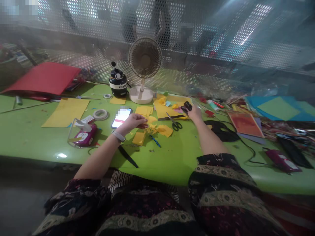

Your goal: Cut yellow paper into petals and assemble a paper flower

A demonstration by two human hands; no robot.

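Note:
My left hand [135, 122] is over the middle of the green table, fingers drawn together at a small yellow paper piece [151, 120]. Under and beside it lie crumpled yellow paper scraps [162, 130] and a yellow paper stack [138, 138]. To the right, my right hand [195, 113] is closed around a small black stapler [187, 107] near the far side of the table. Black-handled scissors [176, 126] lie between my hands, with a dark stick-like tool [172, 117] just behind them. A lit phone [121, 118] rests behind my left wrist.
A fan [141, 95] and a black bottle [118, 86] stand against the perforated metal screen. At left are a tape roll [100, 114], a purple tissue pack [86, 134] and red sheets [44, 78]. Blue sheets [256, 101] and a black cable [251, 147] lie at right.

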